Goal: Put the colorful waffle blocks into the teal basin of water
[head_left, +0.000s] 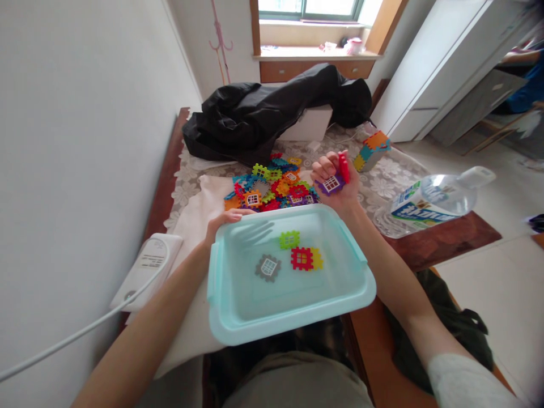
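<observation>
Floral lace cloth (385,184), patterned in white and grey, covers the wooden table (450,243) in front of your hands. Between your forearms sits the pale aqua plastic bin (293,326), a rounded rectangle with a smooth, wide lip and slightly see-through walls. Inside lie a green piece (289,239), a red piece (302,258) overlapping a yellow piece (318,258), and a grey piece (268,267) with a white window insert. All are flat plastic squares with notched, toothed edges.

Your left hand (221,222) grasps the bin at its far left corner, and dim finger shapes show on the wall just beside it. Your right hand (345,195), raised past the far right corner with its fingers curled, holds a purple piece (331,184) with a white lattice window against the palm and a glossy red block (344,168) at the fingertips.

Between and beyond your hands spreads a loose pile (276,190) of similar bright pieces. Beneath your left forearm is a soft cream cloth (191,226); outside it lies a flat white box (147,266) with a smooth cord. Just past your right hand stands a boxy shape (374,150) of joined foam-like panels, and to its right, a clear plastic bottle (437,198) with a printed label. Farther off, a crumpled black sheet (255,116) drapes over a white carton (308,124).
</observation>
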`<state>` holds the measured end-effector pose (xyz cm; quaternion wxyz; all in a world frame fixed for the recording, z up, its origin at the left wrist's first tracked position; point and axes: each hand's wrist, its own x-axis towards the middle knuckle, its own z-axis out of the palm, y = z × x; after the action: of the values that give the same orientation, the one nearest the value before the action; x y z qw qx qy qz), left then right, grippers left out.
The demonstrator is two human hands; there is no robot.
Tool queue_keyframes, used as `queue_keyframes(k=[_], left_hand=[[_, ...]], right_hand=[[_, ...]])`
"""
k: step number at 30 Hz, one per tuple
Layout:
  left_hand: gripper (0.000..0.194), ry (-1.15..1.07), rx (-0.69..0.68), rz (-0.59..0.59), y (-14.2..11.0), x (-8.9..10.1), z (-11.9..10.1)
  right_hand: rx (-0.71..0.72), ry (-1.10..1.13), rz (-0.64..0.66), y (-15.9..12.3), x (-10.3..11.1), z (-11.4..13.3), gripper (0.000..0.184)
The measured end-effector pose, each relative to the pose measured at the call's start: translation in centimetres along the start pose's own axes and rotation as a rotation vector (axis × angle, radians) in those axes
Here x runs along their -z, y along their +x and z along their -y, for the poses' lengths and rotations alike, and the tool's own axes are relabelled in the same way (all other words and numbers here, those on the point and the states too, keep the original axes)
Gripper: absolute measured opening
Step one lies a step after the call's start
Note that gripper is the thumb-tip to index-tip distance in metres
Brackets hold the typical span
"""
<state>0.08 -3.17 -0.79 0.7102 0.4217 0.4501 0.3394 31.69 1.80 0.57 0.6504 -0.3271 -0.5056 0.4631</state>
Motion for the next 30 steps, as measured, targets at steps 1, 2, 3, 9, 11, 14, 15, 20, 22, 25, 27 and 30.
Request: queue_keyframes(k=[1, 2, 3, 9, 11, 14, 15, 20, 22, 25, 27, 30], left_hand=[[0.034, 0.0, 0.012, 0.011, -0.1, -0.1, -0.1], [0.034, 0.0, 0.022, 0.019, -0.1, -0.2, -0.2], [0.034, -0.002, 0.024, 0.018, -0.2, -0.3, -0.2], [0.033, 0.003, -0.01, 0.011, -0.1, -0.4, -0.3], [0.035, 0.006, -0.002, 0.004, -0.1, -0.4, -0.3], [0.037, 0.01, 0.004, -0.018, 0.0, -0.3, -0.2], [0.038, 0.012, 0.007, -0.009, 0.1, -0.3, -0.2], [0.044, -0.009, 0.01, 0.051, 0.4, 0.2, 0.2], [0.045, -0.018, 0.0, 0.058, 0.5, 0.4, 0.3], [0.045, -0.027, -0.01, 0.087, 0.6, 0.5, 0.5], [0.044, -0.033, -0.009, 0.099, 0.6, 0.4, 0.4], [0.042, -0.03, 0.001, 0.111, 0.4, 0.0, 0.1]], right_hand=[[0.004, 0.036, 0.012, -0.3, -0.1, 0.6, 0.061], [0.003, 0.07, 0.026, -0.6, -0.2, 1.2, 0.059], [-0.003, 0.1, 0.045, -0.8, -0.3, 1.5, 0.058], [-0.072, 0.162, 0.216, -1.3, -0.2, 1.6, 0.05], [-0.091, 0.202, 0.259, -1.3, -0.3, 1.7, 0.047], [-0.141, 0.285, 0.34, -1.4, -0.5, 2.1, 0.042], [-0.154, 0.313, 0.381, -1.5, -0.5, 2.3, 0.041], [-0.187, 0.376, 0.6, -1.7, -0.4, 2.0, 0.029], [-0.216, 0.339, 0.654, -1.8, -0.3, 1.6, 0.032], [-0.239, 0.29, 0.725, -1.8, -0.2, 1.2, 0.04], [-0.227, 0.284, 0.746, -1.8, -0.1, 1.1, 0.043], [-0.212, 0.288, 0.763, -1.8, 0.2, 1.1, 0.046]])
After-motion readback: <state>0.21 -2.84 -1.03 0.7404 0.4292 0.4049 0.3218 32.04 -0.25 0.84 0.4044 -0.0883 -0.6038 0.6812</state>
